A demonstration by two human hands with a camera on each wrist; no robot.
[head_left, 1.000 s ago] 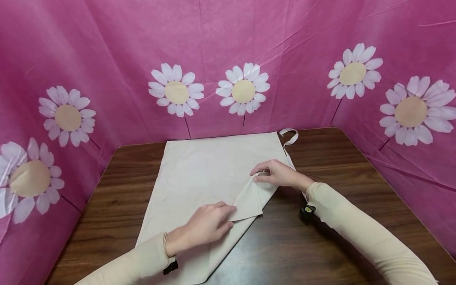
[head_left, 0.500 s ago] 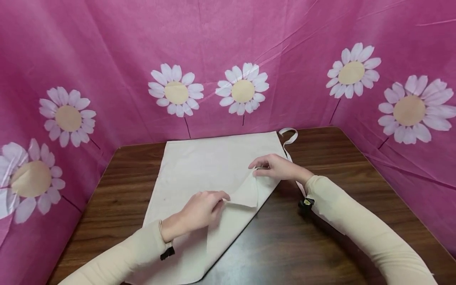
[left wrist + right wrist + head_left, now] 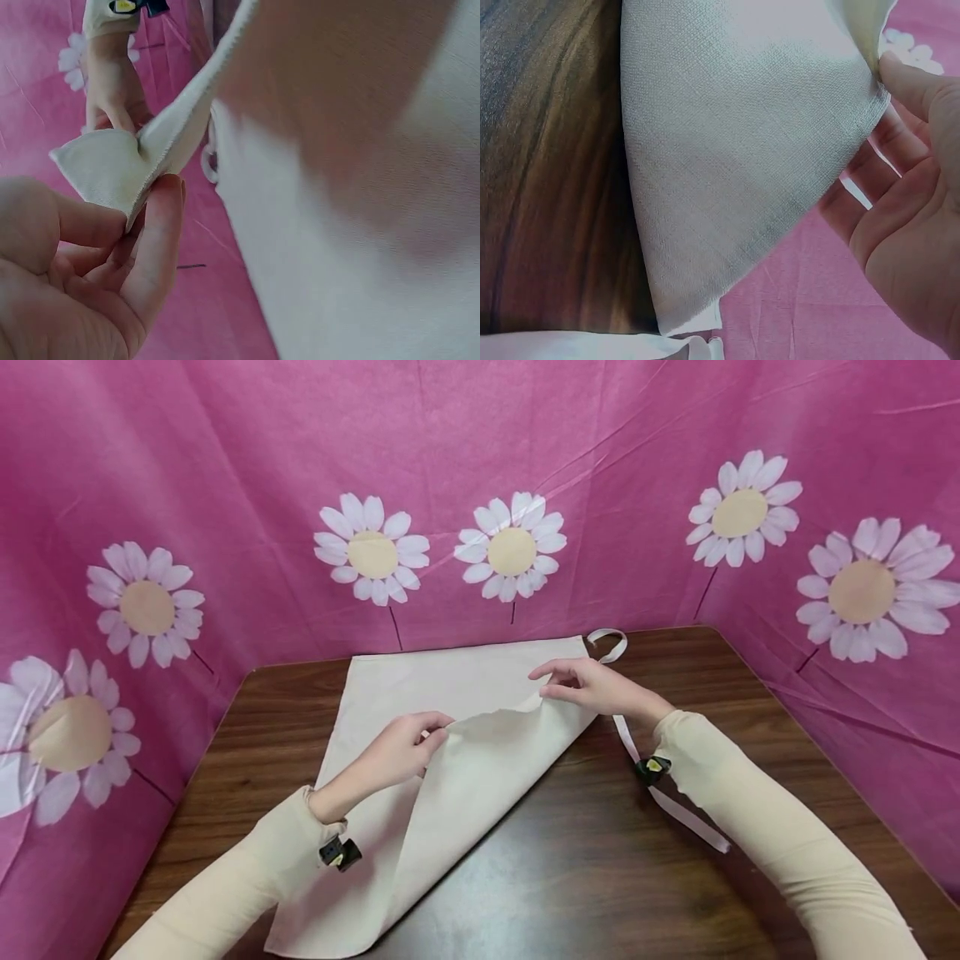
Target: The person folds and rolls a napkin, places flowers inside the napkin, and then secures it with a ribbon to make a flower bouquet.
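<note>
A cream cloth [image 3: 480, 768] with a narrow strap [image 3: 624, 735] at its right side lies on the table, its near right part lifted and folded over. My left hand [image 3: 393, 747] pinches the raised edge between thumb and fingers, which the left wrist view shows closely, with a small corner [image 3: 105, 165] of cloth sticking out past the fingertips. Farther right, my right hand [image 3: 592, 685] pinches the same edge; in the right wrist view the thumb presses on the woven fabric [image 3: 727, 150] and the other fingers are behind it.
The brown wooden table [image 3: 600, 860] shows at both sides of the cloth. A pink curtain [image 3: 465, 435] printed with white flowers surrounds its back and sides. The strap ends in a loop [image 3: 617, 647] near the far right corner.
My left hand has lifted the cloth's edge and moved away and to the left. My right hand has moved slightly away, still pinching. The flap is larger and the strap's lower end now shows.
</note>
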